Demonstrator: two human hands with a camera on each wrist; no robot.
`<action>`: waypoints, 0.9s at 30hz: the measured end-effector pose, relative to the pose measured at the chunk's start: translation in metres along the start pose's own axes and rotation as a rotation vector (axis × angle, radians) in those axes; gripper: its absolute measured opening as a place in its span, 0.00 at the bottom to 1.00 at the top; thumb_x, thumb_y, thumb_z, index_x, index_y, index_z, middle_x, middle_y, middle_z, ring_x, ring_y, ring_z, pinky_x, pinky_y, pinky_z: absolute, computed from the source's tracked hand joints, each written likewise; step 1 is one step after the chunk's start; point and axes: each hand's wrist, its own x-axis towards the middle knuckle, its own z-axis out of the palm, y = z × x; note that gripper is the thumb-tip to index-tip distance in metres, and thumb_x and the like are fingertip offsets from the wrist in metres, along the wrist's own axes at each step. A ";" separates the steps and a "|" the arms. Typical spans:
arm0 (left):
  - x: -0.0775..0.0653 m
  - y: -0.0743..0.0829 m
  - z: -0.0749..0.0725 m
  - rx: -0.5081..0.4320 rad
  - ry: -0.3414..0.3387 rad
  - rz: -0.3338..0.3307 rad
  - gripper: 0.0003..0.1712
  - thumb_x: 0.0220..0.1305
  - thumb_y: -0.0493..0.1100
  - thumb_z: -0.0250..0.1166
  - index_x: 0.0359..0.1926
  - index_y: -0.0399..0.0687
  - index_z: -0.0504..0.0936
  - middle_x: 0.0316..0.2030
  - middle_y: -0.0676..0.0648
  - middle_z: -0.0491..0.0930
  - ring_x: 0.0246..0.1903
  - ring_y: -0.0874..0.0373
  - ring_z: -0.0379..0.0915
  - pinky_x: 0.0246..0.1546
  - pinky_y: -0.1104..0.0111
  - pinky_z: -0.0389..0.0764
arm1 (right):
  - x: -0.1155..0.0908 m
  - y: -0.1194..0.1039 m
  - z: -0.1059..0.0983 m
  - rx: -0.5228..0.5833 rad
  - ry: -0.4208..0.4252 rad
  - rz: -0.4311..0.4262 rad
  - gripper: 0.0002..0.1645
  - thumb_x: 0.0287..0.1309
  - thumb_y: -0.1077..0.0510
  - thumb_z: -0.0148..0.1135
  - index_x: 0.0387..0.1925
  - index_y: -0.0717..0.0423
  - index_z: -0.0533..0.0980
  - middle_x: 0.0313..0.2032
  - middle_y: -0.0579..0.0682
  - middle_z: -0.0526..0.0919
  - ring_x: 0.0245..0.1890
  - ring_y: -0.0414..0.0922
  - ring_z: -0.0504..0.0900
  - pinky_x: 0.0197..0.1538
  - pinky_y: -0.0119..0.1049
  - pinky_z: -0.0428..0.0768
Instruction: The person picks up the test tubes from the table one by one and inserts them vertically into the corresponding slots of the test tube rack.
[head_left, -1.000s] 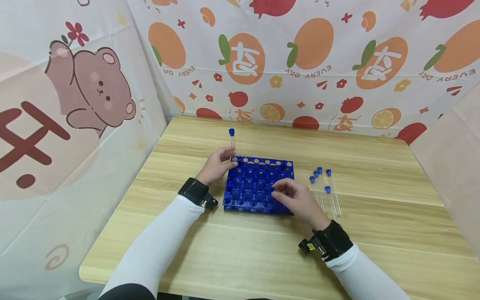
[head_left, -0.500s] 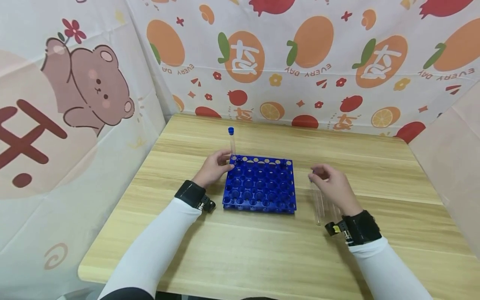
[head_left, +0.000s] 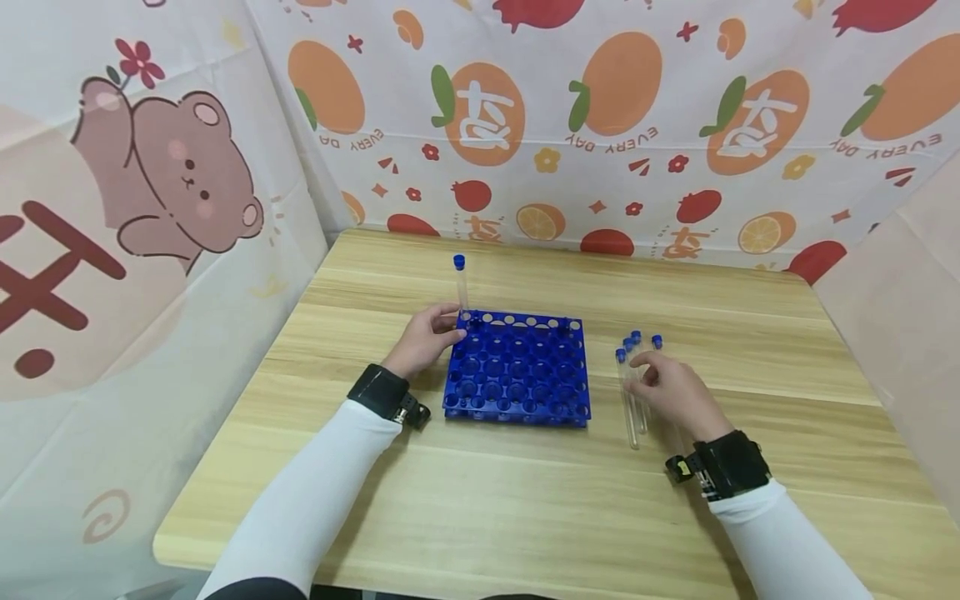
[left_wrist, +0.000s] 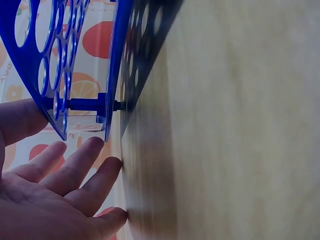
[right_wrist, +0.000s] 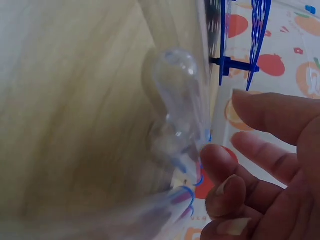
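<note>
A blue test tube rack (head_left: 517, 367) stands on the table. At its far left corner, a clear test tube (head_left: 461, 287) with a blue cap stands upright. My left hand (head_left: 422, 340) touches that corner; in the left wrist view, the thumb (left_wrist: 22, 120) meets the upper plate, while the loosely spread fingers (left_wrist: 82, 167) lie beside the lower edge. Right of the rack, several capped test tubes (head_left: 628, 408) lie side by side. Over them is my right hand (head_left: 678, 396), its thumb and index finger apart with nothing seen between them. It partly hides the tubes.
The wooden table (head_left: 495, 508) extends around the rack. A patterned cloth (head_left: 555, 108) hangs behind its far edge, and more cloth (head_left: 172, 333) hangs at the left. One wrist camera (head_left: 415, 414) sits close to the rack's left side.
My right hand has moved from the rack's right side to the lying tubes, then slightly back toward me, uncovering their blue caps. My left hand stays at the rack's corner.
</note>
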 end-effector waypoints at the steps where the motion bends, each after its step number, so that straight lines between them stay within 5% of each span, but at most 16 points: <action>1: -0.001 0.000 0.000 -0.001 0.001 -0.001 0.30 0.68 0.37 0.62 0.69 0.45 0.67 0.61 0.36 0.75 0.62 0.45 0.72 0.64 0.54 0.75 | 0.000 -0.001 0.000 -0.007 -0.006 -0.002 0.23 0.63 0.51 0.65 0.56 0.56 0.75 0.31 0.51 0.80 0.26 0.45 0.74 0.28 0.35 0.74; 7: -0.004 0.002 0.000 0.004 0.002 -0.004 0.30 0.68 0.37 0.62 0.69 0.45 0.67 0.61 0.36 0.75 0.62 0.45 0.72 0.64 0.54 0.75 | 0.001 -0.009 -0.001 -0.042 -0.080 -0.010 0.20 0.62 0.52 0.65 0.51 0.58 0.76 0.29 0.50 0.79 0.24 0.44 0.73 0.25 0.35 0.73; 14: -0.006 0.002 0.000 -0.005 0.008 0.008 0.30 0.68 0.37 0.62 0.69 0.44 0.66 0.60 0.36 0.76 0.60 0.45 0.73 0.64 0.54 0.76 | 0.000 -0.012 0.006 -0.072 -0.131 -0.009 0.14 0.59 0.47 0.68 0.35 0.53 0.79 0.25 0.47 0.78 0.23 0.43 0.72 0.25 0.34 0.70; 27: -0.015 0.007 0.000 0.005 0.017 0.008 0.30 0.67 0.37 0.63 0.69 0.45 0.67 0.60 0.37 0.76 0.62 0.44 0.71 0.64 0.54 0.75 | -0.003 -0.021 0.019 -0.138 -0.122 0.022 0.25 0.59 0.41 0.65 0.15 0.49 0.71 0.14 0.42 0.69 0.15 0.41 0.67 0.18 0.31 0.62</action>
